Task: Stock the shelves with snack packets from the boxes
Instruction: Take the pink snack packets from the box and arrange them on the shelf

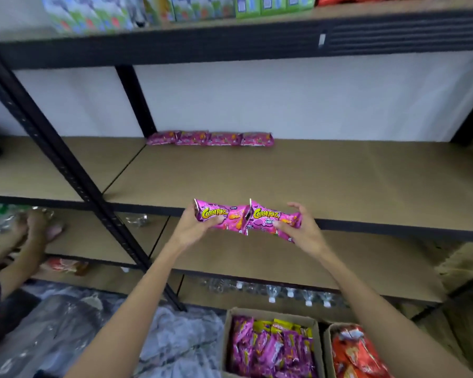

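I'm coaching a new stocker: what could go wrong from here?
The joined pink foil snack packets, held by left hand and right hand near the front of the brown shelf board, might slip and fall toward the open cardboard box. Sliding them back could nudge the row of four pink packets askew.

The pink packet (220,217) in the left hand (195,231) read "Corntoz" in yellow letters, with a small "Mini" tag beside it. The other pink packet (271,217) in the right hand (303,231) also read "Corntoz", with "Chilli Chee…" beneath, partly covered by the thumb.
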Available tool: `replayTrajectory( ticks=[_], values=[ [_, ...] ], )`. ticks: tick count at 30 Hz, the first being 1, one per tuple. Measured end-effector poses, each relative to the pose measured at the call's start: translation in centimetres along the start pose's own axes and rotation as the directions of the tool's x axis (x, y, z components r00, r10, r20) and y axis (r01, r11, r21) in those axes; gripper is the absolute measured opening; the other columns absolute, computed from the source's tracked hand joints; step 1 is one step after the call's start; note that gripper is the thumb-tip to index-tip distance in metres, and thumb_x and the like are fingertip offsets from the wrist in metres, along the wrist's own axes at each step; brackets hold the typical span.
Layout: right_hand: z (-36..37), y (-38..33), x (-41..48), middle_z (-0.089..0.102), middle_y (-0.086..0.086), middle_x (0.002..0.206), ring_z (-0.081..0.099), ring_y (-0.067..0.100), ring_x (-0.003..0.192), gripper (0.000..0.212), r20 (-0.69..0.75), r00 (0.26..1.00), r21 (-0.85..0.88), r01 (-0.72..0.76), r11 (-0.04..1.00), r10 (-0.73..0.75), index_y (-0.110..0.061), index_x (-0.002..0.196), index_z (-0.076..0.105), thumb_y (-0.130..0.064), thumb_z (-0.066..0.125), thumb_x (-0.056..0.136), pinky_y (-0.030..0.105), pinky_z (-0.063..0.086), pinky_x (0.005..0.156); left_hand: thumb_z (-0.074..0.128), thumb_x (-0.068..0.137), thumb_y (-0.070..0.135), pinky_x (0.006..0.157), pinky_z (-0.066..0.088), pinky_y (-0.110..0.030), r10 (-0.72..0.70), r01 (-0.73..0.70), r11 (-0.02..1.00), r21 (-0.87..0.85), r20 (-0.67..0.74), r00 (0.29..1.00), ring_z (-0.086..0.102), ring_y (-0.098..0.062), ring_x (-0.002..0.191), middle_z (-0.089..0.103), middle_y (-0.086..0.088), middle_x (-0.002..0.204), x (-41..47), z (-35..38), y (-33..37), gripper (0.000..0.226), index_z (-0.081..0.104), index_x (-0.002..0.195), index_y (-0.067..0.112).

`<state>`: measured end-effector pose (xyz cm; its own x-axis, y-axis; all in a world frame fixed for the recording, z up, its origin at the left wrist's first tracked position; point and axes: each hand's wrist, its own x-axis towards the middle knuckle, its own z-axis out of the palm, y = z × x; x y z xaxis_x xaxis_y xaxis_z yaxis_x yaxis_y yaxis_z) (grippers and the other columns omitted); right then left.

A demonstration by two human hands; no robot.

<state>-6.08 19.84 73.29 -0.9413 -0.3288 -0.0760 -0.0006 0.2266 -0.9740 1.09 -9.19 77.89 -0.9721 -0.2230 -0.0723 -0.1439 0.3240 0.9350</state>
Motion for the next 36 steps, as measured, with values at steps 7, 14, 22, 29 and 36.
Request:
replayTrajectory(
  ticks=[7, 14, 22, 29, 36],
  values=[
    [0.6, -5.5, 5.0, 0.069, -0.002, 0.102, 0.073, 0.007, 0.078, 0.047, 0.041, 0.997, -0.014, 0.066, 0.998, -0.066, -0.027, 0.121, 0.048, -0.027, 0.078, 0.085, 0.023, 0.057, 0.068, 0.08, 0.082, 0.028, 0.067, 0.053, -0.017, 0.035, -0.04, 0.999, -0.033, -0.156, 0.987, 0.072, -0.003, 0.082, 0.074, 0.005, 0.096, 1.7, -1.8, 3.3, 0.038, 0.054, 0.108, 0.019],
    [5.2, -8.8, 11.9, 0.068, -0.004, 0.094, 0.069, 0.008, 0.068, 0.035, 0.074, 0.993, -0.091, 0.097, 0.991, -0.09, -0.02, 0.113, 0.051, -0.02, 0.075, 0.087, 0.019, 0.057, 0.062, 0.079, 0.084, 0.022, 0.059, 0.051, -0.014, -0.032, 0.011, 0.994, -0.11, -0.19, 0.981, 0.072, -0.003, 0.074, 0.074, -0.002, 0.097, 6.2, -7.0, 2.5, 0.039, 0.055, 0.112, 0.011],
    [12.6, -10.4, 20.4, 0.071, -0.001, 0.087, 0.069, 0.013, 0.072, 0.043, 0.038, 0.995, -0.147, 0.1, 0.984, -0.096, -0.023, 0.102, 0.056, -0.041, 0.08, 0.072, 0.034, 0.056, 0.073, 0.078, 0.086, 0.025, 0.079, 0.053, -0.017, 0.005, -0.02, 0.996, -0.089, -0.159, 0.987, 0.07, 0.002, 0.085, 0.075, 0.007, 0.096, 14.2, -14.9, -0.5, 0.021, 0.069, 0.105, 0.019],
    [17.8, -12.3, 26.0, 0.066, 0.004, 0.089, 0.065, 0.002, 0.057, 0.039, 0.011, 0.996, -0.208, 0.086, 0.974, -0.086, -0.02, 0.103, 0.052, -0.028, 0.081, 0.077, 0.019, 0.052, 0.058, 0.081, 0.083, 0.026, 0.076, 0.051, -0.021, -0.084, 0.058, 0.989, -0.138, -0.193, 0.978, 0.068, -0.009, 0.086, 0.074, 0.006, 0.091, 20.5, -20.0, -2.9, 0.015, 0.074, 0.095, 0.02],
    [21.4, -12.9, 30.0, 0.061, -0.005, 0.1, 0.059, 0.016, 0.093, 0.038, -0.082, 0.98, -0.308, 0.146, 0.94, -0.179, -0.022, 0.104, 0.056, -0.03, 0.083, 0.078, 0.022, 0.042, 0.077, 0.088, 0.071, 0.039, 0.091, 0.055, -0.033, -0.079, 0.04, 0.985, -0.17, -0.229, 0.97, 0.069, -0.014, 0.095, 0.074, 0.002, 0.102, 25.6, -23.0, -5.8, 0.041, 0.071, 0.103, 0.021]
  ],
)
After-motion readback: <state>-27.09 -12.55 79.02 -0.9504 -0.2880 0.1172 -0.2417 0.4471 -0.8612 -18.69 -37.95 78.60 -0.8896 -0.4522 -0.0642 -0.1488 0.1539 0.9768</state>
